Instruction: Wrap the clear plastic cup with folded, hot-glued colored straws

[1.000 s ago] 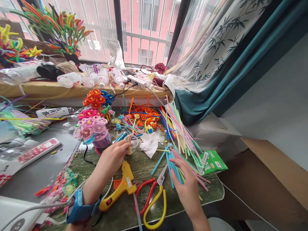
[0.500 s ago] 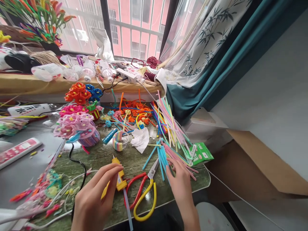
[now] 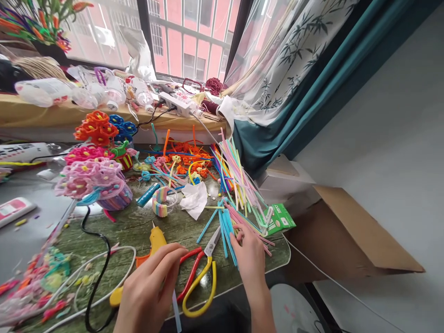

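My right hand point(image 3: 249, 254) is over the blue pipe cleaners point(image 3: 227, 226) and pink pipe cleaners point(image 3: 239, 217), thumb and index finger curled into a pinch at a pipe cleaner; the fingertips partly hide it. My left hand point(image 3: 151, 284) hovers above the yellow hot glue gun point(image 3: 157, 238), covering much of its body. Its fingers are loosely bent, the thumb lies below them, and I see nothing held. Between the hands lie scissors point(image 3: 203, 273) with one red and one yellow handle, blades pointing away from me.
Pink pipe-cleaner flowers point(image 3: 88, 178) stand at the left. A striped ring point(image 3: 160, 202), a blue tube point(image 3: 148, 194) and white paper point(image 3: 194, 199) lie mid-table. A green packet point(image 3: 280, 219) is at the right edge, by a cardboard box point(image 3: 367, 229). Cords point(image 3: 92, 259) cross the left side.
The view has shifted, so the table things appear further left. My right hand's fingers have drawn together at the pipe cleaners. My left hand has moved right relative to the glue gun.
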Available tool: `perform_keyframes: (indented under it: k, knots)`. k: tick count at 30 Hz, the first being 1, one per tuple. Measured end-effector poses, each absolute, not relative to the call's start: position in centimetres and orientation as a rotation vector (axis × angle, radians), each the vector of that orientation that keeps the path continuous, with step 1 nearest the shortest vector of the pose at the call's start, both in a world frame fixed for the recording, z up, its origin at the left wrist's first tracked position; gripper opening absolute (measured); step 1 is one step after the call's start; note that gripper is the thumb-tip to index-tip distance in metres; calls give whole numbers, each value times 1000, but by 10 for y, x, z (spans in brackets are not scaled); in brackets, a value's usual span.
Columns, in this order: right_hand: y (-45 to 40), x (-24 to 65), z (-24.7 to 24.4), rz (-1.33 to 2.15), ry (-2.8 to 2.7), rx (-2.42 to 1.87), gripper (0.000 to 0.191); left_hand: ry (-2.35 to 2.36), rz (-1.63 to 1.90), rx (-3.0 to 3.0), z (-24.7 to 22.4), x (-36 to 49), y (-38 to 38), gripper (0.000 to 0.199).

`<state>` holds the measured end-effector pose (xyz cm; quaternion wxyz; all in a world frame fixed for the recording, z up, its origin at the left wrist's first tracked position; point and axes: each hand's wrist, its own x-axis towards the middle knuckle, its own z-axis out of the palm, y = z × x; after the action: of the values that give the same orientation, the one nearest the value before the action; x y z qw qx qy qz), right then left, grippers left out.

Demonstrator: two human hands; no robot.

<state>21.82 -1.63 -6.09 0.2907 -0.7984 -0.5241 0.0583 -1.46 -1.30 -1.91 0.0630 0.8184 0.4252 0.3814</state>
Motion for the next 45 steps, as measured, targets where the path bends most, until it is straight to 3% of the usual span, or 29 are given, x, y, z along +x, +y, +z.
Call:
perform_keyframes:
  k: [9, 24, 31, 35, 40, 45]
  knots:
    - [-23, 215, -54, -104, -1278, -2197, 22, 1246, 1102, 2361, -16, -14, -11, 17]
    - [-10, 210, -56, -39, -1236, -1967, 14, 1342, 941, 2128, -27, -1, -16, 21]
    - [-5, 215, -64, 169, -1250, -1984, 14, 1366, 962, 2249, -11, 5, -15, 24]
    - [-3, 212, -65, 123, -1312, -2081, 21, 1380, 939, 2322, -1, 5, -14, 26]
    - [-1, 208, -59, 89, -1292, -2138, 11, 1429, 828, 2329, 10, 7, -13, 25]
    - [-1, 211, -55, 86, -1277, -2123, 13, 1468, 722, 2284, 16, 18, -14, 26]
